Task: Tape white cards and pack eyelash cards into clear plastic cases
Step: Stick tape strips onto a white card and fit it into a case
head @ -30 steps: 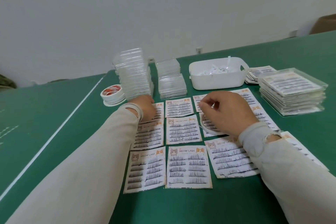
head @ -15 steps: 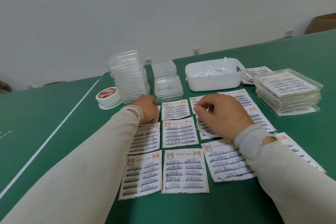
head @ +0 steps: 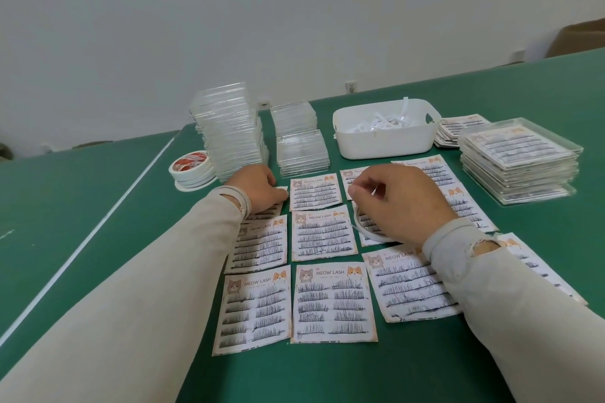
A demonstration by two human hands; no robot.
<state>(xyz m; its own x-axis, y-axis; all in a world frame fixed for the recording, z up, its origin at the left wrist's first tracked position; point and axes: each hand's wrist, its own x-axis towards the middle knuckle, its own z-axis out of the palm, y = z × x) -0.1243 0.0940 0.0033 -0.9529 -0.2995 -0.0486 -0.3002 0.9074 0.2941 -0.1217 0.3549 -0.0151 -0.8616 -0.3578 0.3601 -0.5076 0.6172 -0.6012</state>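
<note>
Since the earlier frames neither hand has shifted across the cards to any degree worth noting; both hold the same places over the grid while the head camera has drifted a little. At the right hand the fingers are curled, thumb and forefinger drawn together as if pinching a thin end of tape, though the strip itself is too fine to confirm. Just under that hand's palm a tape ring lies flat on a card, partly hidden, so the right hand is the nearer one to it, the ring lying toward the person from the fingertips. The left hand rests curled on the top-left eyelash card, its fingertips at that card's upper right corner; whether it pins or pinches the corner cannot be told. Around the hands the eyelash cards lie in a rough grid on the green table, long axes running away from the person; the nearest middle card reads "MEOW LASH" between two cat faces, with smaller print below too fine to read. Beyond the left hand stand stacks of clear plastic cases, with spare tape rolls to their left bearing an unreadable red label. Farther right are a white bin of paper strips and a stack of filled cases, well apart from both hands.
</note>
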